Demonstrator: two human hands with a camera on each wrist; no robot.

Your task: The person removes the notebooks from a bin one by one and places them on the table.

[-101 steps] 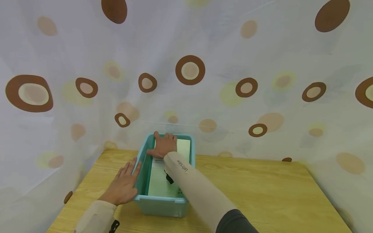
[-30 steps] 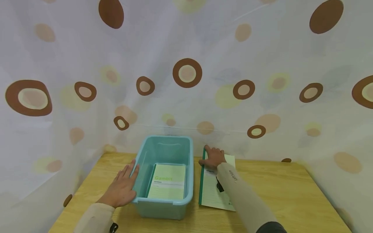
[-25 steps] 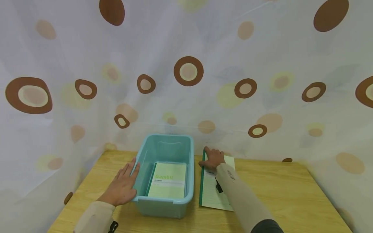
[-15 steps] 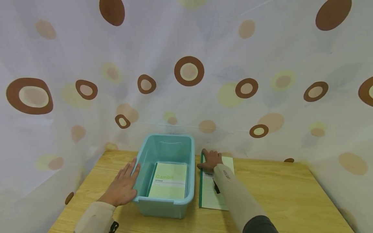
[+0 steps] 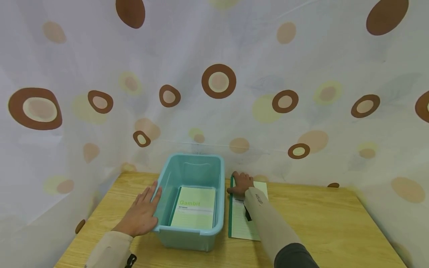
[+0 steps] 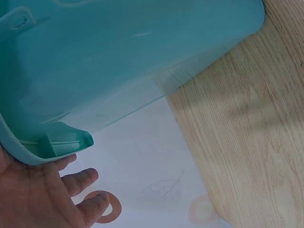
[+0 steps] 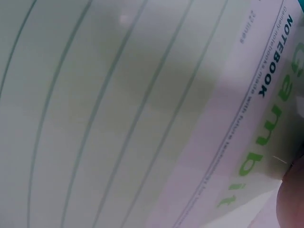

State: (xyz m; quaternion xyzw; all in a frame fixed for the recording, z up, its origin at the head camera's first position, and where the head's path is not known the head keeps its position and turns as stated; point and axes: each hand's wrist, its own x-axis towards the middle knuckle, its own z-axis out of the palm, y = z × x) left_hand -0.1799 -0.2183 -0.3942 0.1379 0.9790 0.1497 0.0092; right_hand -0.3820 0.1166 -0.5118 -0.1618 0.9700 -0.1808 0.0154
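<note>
Notebook (image 5: 240, 226) beside bin (image 5: 222, 193): likely light, flexible; best taken by green spine (image 5: 230, 219). Right hand (image 5: 242, 184) overlies far end (whether pinching, cannot tell); left hand (image 5: 140, 214) spread, touching bin.

A notebook (image 5: 242, 223) lies right of the tub (image 5: 187, 240).

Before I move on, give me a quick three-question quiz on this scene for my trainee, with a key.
1. Multiple choice: where is the left hand relative to the light-blue bin?
A) Down inside it
B) Against its left side
C) Underneath it
2. True or false: nothing lies inside the bin.
3. Short answer: which hand is on the notebook beside the bin?

Key:
1. B
2. False; a second notebook lies inside.
3. The right hand.
</note>
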